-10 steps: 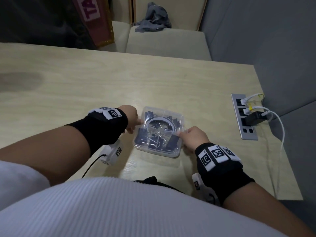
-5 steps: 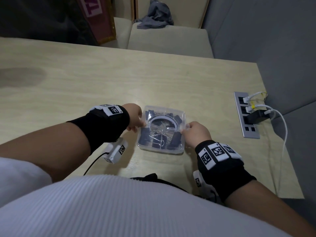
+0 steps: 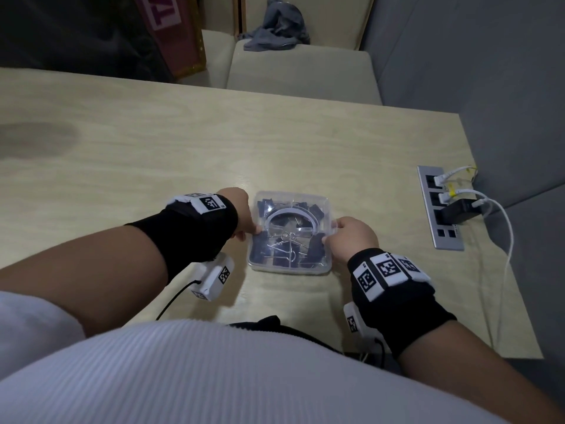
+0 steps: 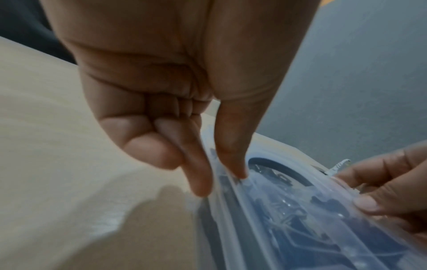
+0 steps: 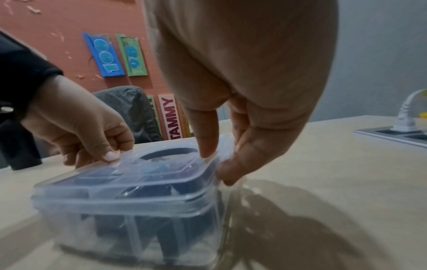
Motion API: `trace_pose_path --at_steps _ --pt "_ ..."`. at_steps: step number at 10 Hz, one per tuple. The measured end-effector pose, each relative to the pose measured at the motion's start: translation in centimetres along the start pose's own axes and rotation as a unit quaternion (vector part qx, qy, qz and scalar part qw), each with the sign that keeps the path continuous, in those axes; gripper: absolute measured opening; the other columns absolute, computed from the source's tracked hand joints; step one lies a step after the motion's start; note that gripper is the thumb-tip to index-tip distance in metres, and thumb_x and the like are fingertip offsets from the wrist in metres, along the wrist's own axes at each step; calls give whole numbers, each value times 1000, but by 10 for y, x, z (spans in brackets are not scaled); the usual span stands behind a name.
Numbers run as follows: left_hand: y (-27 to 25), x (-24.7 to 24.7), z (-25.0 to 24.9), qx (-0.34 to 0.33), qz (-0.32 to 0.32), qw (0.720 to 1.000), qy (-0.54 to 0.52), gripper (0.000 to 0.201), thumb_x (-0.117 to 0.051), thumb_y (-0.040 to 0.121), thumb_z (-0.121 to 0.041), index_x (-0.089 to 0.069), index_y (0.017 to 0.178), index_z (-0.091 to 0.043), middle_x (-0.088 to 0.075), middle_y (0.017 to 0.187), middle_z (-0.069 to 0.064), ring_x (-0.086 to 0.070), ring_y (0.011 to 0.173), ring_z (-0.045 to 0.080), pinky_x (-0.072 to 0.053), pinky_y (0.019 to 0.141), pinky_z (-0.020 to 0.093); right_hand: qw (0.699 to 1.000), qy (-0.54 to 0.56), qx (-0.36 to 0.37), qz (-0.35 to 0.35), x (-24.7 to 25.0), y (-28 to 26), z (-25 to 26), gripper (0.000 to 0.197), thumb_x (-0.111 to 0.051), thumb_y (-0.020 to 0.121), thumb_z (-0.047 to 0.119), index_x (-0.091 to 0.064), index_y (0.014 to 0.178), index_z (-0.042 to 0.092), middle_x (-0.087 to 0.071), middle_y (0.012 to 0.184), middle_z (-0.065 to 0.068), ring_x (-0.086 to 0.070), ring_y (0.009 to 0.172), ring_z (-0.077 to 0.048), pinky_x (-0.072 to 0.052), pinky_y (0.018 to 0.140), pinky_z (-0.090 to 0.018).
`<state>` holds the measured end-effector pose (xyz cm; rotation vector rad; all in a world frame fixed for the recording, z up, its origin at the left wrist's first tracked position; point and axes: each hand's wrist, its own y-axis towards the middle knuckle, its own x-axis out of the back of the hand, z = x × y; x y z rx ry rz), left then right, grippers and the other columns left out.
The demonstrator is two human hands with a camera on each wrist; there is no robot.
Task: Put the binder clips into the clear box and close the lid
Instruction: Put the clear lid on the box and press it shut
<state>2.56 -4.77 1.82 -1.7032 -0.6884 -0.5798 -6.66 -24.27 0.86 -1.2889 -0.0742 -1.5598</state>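
Overhead first, head view: clear box point(image 3: 289, 232) sits on the wooden table point(image 3: 183, 142) just in front of the person's torso, lid point(image 3: 292, 209) on top, dark binder clips point(image 3: 315, 249) and their wire handles visible through the plastic. Left hand point(image 3: 240, 214) is at the box's left edge, right hand point(image 3: 351, 240) at its right edge; both wrists wear black bands w/ printed markers. Fingertips are hidden behind the knuckles from this angle. Power strip point(image 3: 440, 206) w/ white cables lies well apart to the right.

Left wrist view: left hand point(image 4: 175, 87) has thumb tip pressed on the lid point(image 4: 300, 191) and a finger point(image 4: 196, 175) against the box's side wall, so it pinches the left rim; other fingers curl into the palm. Clips are only dark blurs through the plastic. Right hand point(image 4: 388, 190) shows at the frame's right edge, partly cut off.

Right wrist view: right hand point(image 5: 242, 109) pinches the lid's point(image 5: 143, 175) right edge, thumb on top, fingers point(image 5: 231, 171) curled under the rim. Left hand point(image 5: 78, 126) pinches the far edge. Lid lies flat on the clear box point(image 5: 129, 219); whether it's fully snapped can't be told. Clips point(image 5: 184, 237) inside look blurred, count unclear
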Motion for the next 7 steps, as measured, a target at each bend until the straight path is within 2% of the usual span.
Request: trace_pose_path --at_steps 1,2,3,4,5,6,7 --pt "-1 -2 -1 8 -12 1000 6 35 -73 83 -34 -63 57 -13 -70 61 -2 -57 48 9 -54 69 25 997 -75 18 -17 1 0 5 28 -55 90 11 -67 115 15 -69 111 -9 -63 99 -30 -52 80 -31" --pt "-3 -2 -5 10 -22 1000 16 37 -74 82 -33 -62 52 -14 -67 55 -3 -56 46 9 -53 67 25 989 -141 28 -19 3 0 9 34 -50 93 10 -63 124 16 -63 126 -8 -60 112 -31 -47 84 -30" --pt "-5 -1 -10 7 -46 998 36 36 -75 80 -30 -64 49 -14 -60 42 -5 -53 43 9 -49 57 23 986 -165 33 -19 3 2 10 33 -49 94 10 -63 123 15 -63 126 -8 -60 111 -30 -45 80 -28" --pt "-5 0 -11 3 -41 998 48 29 -75 79 -27 -69 55 -12 -66 51 -3 -58 49 13 -53 65 26 985 -170 29 -20 5 2 10 35 -48 94 11 -61 127 15 -61 130 -8 -59 115 -31 -47 86 -31" --pt "-4 1 -10 -2 -46 997 61 21 -76 78 -26 -75 66 -9 -75 71 3 -61 58 17 -55 69 29 985 -166 30 -21 6 2 10 36 -48 95 11 -59 129 14 -60 132 -8 -58 117 -31 -47 89 -33" --pt "0 0 -10 -3 -45 998 51 34 -75 78 -33 -66 52 -13 -69 55 -3 -58 49 13 -51 60 26 986 -160 33 -17 8 5 11 35 -48 95 11 -61 127 14 -62 128 -9 -59 114 -31 -48 87 -32" --pt "0 3 -8 -5 -49 998 42 43 -74 78 -44 -60 51 -13 -63 49 -4 -57 46 12 -48 57 25 990 -140 32 -11 13 5 11 31 -51 94 16 -62 122 10 -64 123 -10 -61 109 -31 -47 84 -32"
